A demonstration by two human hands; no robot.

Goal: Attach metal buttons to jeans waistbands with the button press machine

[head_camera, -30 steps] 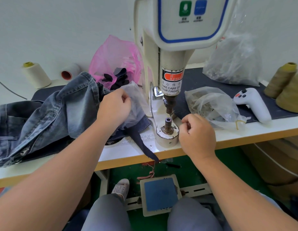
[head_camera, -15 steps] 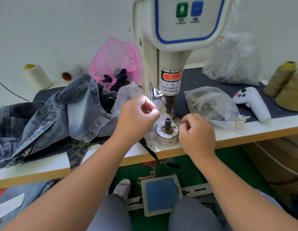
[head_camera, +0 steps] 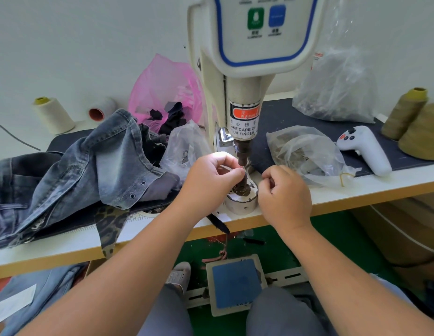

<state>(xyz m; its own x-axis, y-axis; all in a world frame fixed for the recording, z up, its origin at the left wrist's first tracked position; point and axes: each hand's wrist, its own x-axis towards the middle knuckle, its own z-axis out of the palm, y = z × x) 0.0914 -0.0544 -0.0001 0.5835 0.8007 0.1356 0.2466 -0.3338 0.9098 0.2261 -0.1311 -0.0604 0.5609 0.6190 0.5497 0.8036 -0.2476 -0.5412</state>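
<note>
While the left hand pinches something tiny at the round metal die, the right hand stays out of it, curled, contents unclear.

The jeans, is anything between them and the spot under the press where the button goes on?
Yes. The left hand is at the lower die, fingers pinched at its post, so it sits between the jeans and the die. The right hand is beside it.

Bright even light, soft shadows, wide-angle bending at edges, slight blur
</note>
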